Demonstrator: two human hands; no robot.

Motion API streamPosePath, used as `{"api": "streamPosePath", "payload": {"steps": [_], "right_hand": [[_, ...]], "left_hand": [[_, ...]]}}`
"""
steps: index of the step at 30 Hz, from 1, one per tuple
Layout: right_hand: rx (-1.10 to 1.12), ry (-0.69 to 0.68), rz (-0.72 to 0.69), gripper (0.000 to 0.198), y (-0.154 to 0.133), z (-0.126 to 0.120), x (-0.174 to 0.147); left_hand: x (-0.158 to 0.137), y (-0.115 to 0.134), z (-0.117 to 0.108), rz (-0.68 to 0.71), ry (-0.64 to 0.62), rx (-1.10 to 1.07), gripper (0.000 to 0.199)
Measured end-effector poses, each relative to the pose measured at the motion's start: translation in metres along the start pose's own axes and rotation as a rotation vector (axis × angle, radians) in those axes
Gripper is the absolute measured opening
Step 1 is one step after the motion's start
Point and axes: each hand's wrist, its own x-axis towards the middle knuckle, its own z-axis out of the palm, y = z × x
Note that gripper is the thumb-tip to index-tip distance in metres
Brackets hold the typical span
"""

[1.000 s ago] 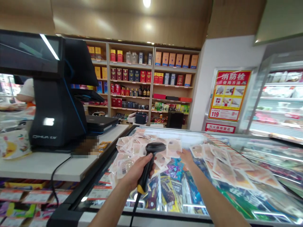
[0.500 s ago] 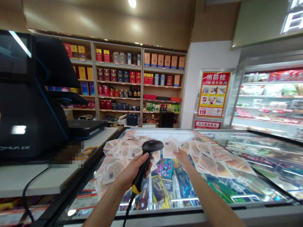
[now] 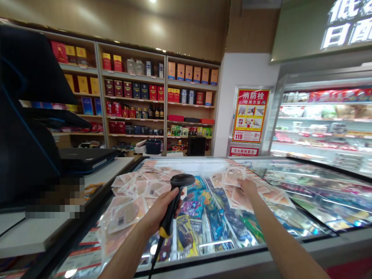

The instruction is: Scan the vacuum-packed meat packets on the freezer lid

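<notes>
My left hand [image 3: 161,208] is wrapped around the handle of a black barcode scanner [image 3: 181,179] with a yellow band near its base. The scanner's head is raised above the freezer's glass top, and its cord runs down toward me. Over on the right, my right hand [image 3: 247,186] pinches the edge of a flat clear packet [image 3: 233,174] with a pale round shape in it. That packet lies over a pile of similar packets [image 3: 236,197]. A larger spread of such packets [image 3: 124,213], some with barcode labels, covers the left side of the glass.
Under the glass of the chest freezer [image 3: 252,248] are colourful wrapped goods [image 3: 190,232]. A dark checkout terminal [image 3: 26,116] stands on a white counter [image 3: 37,236] at left. Shelves of boxes [image 3: 132,91] line the back wall; a lit refrigerator [image 3: 322,120] is at right.
My right hand has moved right, carrying the packet from beside the scanner to the right pile. The scanner stays in my left hand. The view has turned slightly to the right.
</notes>
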Motion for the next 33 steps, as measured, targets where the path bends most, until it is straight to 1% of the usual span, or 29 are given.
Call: {"api": "streamPosePath", "payload": {"steps": [4, 7, 9, 11, 13, 14, 15, 17, 20, 21, 23, 24, 26, 29, 31, 33], "right_hand": [[-0.132, 0.016, 0.105, 0.023, 0.014, -0.011, 0.004], [-0.184, 0.016, 0.130, 0.027, 0.016, -0.016, 0.001], [-0.216, 0.050, 0.141, 0.035, 0.013, -0.019, -0.002], [-0.249, 0.147, 0.118, 0.043, 0.004, -0.020, -0.009], [-0.264, 0.230, 0.043, 0.045, -0.009, -0.015, -0.018], [-0.259, 0.245, -0.008, 0.044, -0.017, -0.010, -0.023], [-0.251, 0.225, -0.062, 0.042, -0.026, -0.002, -0.030], [-0.235, 0.134, -0.159, 0.035, -0.045, 0.021, -0.047], [-0.202, -0.171, -0.303, 0.033, -0.071, 0.063, -0.079], [-0.203, -0.266, -0.330, 0.033, -0.079, 0.077, -0.090], [-0.233, -0.409, -0.369, 0.033, -0.094, 0.101, -0.111], [-0.246, -0.450, -0.381, 0.036, -0.101, 0.110, -0.121], [-0.287, -0.488, -0.386, 0.044, -0.113, 0.124, -0.136], [-0.383, -0.503, -0.378, 0.054, -0.128, 0.134, -0.147], [-0.423, -0.533, -0.360, 0.053, -0.133, 0.136, -0.147], [-0.391, -0.595, -0.323, 0.046, -0.135, 0.137, -0.144]], "left_hand": [[0.003, -0.002, 0.005, -0.015, -0.006, 0.000, 0.032], [0.005, -0.002, 0.009, -0.016, -0.013, 0.007, 0.032], [0.006, -0.002, 0.010, -0.016, -0.014, 0.011, 0.032], [0.005, -0.002, 0.009, -0.010, -0.008, 0.006, 0.031], [0.004, -0.001, 0.004, -0.003, 0.009, -0.005, 0.031], [0.003, 0.000, 0.000, -0.002, 0.021, -0.011, 0.030], [0.001, 0.001, -0.004, -0.002, 0.033, -0.017, 0.030], [-0.002, 0.002, -0.014, 0.001, 0.060, -0.028, 0.029], [-0.009, 0.004, -0.026, 0.006, 0.100, -0.036, 0.028], [-0.012, 0.005, -0.030, 0.002, 0.110, -0.035, 0.028], [-0.016, 0.006, -0.036, -0.006, 0.123, -0.035, 0.028], [-0.018, 0.007, -0.039, -0.007, 0.128, -0.040, 0.028], [-0.021, 0.007, -0.046, -0.003, 0.138, -0.056, 0.028], [-0.025, 0.007, -0.054, 0.002, 0.141, -0.072, 0.029], [-0.027, 0.007, -0.058, 0.010, 0.138, -0.068, 0.030], [-0.029, 0.007, -0.060, 0.020, 0.134, -0.065, 0.030]]}}
